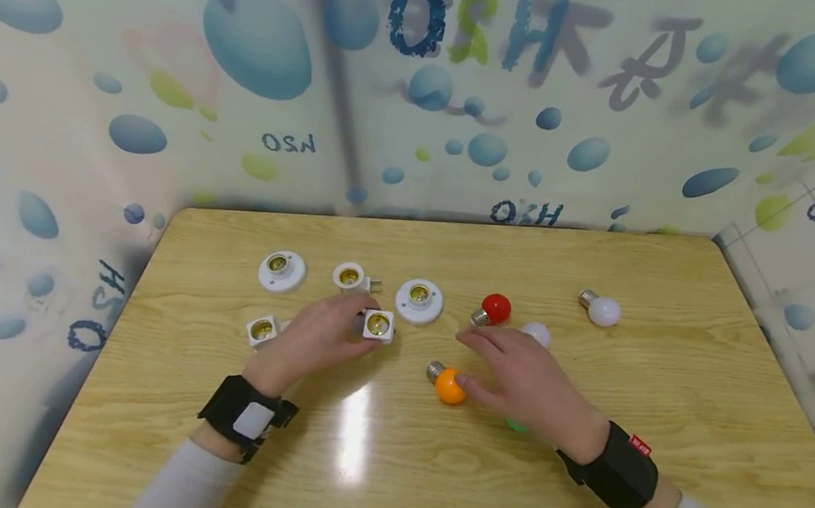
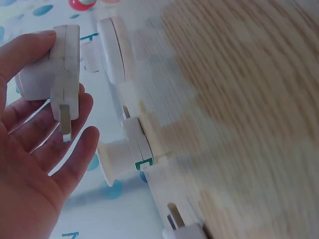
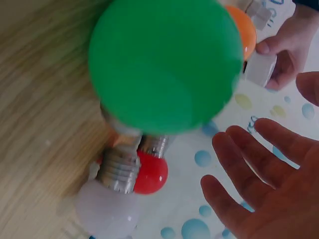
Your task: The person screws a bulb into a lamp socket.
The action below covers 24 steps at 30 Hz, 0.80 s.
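Observation:
My left hand [image 1: 315, 336] grips a white square lamp socket [image 1: 378, 326] between thumb and fingers, its brass-coloured inside facing up in the head view. A flat metal plug prong sticks out of this socket in the left wrist view. Above the light bulbs, my right hand [image 1: 525, 380] has its fingers extended and holds nothing. An orange bulb [image 1: 450, 386] lies by its thumb, and a red bulb [image 1: 496, 308] beyond its fingertips. The hand partly covers a white bulb [image 1: 538, 332] and a green bulb [image 3: 164, 64] in the head view.
Two round white socket bases [image 1: 282, 272] [image 1: 419, 301] stand on the wooden table [image 1: 614, 495], with a round plug-in socket [image 1: 350, 277] between them. Another square socket [image 1: 263, 330] is left of my left hand. A second white bulb [image 1: 605, 312] lies farther right. A patterned wall borders the table's back.

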Motion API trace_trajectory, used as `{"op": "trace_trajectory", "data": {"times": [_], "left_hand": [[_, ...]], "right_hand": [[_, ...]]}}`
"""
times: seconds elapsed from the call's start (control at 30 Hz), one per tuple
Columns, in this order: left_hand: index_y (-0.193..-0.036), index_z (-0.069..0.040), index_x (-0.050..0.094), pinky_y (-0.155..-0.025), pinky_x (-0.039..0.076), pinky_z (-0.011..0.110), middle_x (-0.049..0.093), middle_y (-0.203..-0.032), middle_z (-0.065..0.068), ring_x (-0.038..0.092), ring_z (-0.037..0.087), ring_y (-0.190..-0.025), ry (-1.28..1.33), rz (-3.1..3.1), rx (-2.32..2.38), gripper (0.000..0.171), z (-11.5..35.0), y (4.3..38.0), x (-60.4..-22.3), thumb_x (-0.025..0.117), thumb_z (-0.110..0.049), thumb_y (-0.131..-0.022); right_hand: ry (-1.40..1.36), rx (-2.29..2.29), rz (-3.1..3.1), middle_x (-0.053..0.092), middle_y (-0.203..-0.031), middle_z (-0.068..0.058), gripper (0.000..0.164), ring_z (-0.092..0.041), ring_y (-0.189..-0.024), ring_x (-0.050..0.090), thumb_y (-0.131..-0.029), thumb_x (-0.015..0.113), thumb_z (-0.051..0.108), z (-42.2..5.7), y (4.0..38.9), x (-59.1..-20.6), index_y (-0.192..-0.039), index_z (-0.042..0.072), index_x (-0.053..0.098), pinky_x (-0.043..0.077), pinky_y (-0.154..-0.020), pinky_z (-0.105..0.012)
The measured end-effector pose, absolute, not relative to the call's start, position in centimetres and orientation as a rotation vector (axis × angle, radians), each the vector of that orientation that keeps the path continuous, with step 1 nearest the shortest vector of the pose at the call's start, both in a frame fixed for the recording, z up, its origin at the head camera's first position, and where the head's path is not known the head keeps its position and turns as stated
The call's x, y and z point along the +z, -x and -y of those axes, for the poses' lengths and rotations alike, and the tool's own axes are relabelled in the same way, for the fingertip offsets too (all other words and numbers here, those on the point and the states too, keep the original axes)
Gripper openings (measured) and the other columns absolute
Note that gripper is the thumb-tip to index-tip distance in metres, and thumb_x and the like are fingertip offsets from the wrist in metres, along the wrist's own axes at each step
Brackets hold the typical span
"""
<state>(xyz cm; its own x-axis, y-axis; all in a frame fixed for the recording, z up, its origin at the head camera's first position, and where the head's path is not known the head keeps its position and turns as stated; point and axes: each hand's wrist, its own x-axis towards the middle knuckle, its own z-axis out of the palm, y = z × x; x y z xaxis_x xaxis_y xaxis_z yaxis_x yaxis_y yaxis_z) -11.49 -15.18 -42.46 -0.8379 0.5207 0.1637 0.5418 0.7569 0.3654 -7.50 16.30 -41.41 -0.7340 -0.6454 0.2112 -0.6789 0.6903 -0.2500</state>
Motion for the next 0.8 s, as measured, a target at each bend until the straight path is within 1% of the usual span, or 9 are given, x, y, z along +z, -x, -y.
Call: {"op": "trace_trajectory", "data": {"times": [0.1, 0.27, 0.47, 0.8], "left_hand": [[-0.112, -0.012, 0.064, -0.081, 0.051, 0.033, 0.065, -0.111, 0.002, 0.06, 0.016, -0.099, 0.883, 2.888, -0.64, 0.044, 14.9, 11.6, -42.5, 0.078, -0.035, -0.077], [-0.11, -0.012, 0.064, -0.085, 0.049, 0.033, 0.065, -0.109, 0.002, 0.06, 0.017, -0.1, 0.885, 2.861, -0.659, 0.043, 14.6, 11.8, -42.6, 0.078, -0.033, -0.076], [-0.113, -0.012, 0.063, -0.087, 0.049, 0.034, 0.065, -0.112, 0.002, 0.059, 0.018, -0.104, 0.893, 2.86, -0.646, 0.045, 14.2, 12.0, -42.4, 0.078, -0.033, -0.076], [-0.112, -0.013, 0.063, -0.084, 0.049, 0.033, 0.065, -0.111, 0.0, 0.059, 0.015, -0.101, 0.887, 2.874, -0.672, 0.044, 13.6, 12.1, -42.0, 0.079, -0.032, -0.076]], "right_hand": [[-1.113, 0.386, 2.839, 0.063, -0.117, -0.003, 0.052, -0.022, -0.108, 0.056, -0.087, 0.063, 0.049, -15.3, 7.3, -41.7, -0.124, 0.012, 0.064, 0.043, -0.094, -0.042], [-1.11, 0.256, 2.875, 0.065, -0.104, 0.0, 0.049, -0.023, -0.098, 0.056, -0.086, 0.061, 0.054, -14.0, 6.7, -42.1, -0.114, 0.014, 0.068, 0.042, -0.091, -0.043], [-1.101, 0.139, 2.832, 0.064, -0.096, 0.0, 0.052, -0.022, -0.089, 0.055, -0.085, 0.059, 0.06, -13.1, 6.4, -42.5, -0.109, 0.014, 0.068, 0.043, -0.084, -0.042], [-1.073, 0.047, 2.852, 0.063, -0.087, -0.002, 0.049, -0.022, -0.08, 0.055, -0.081, 0.064, 0.057, -12.6, 6.2, -42.8, -0.102, 0.013, 0.067, 0.043, -0.074, -0.042]]}}
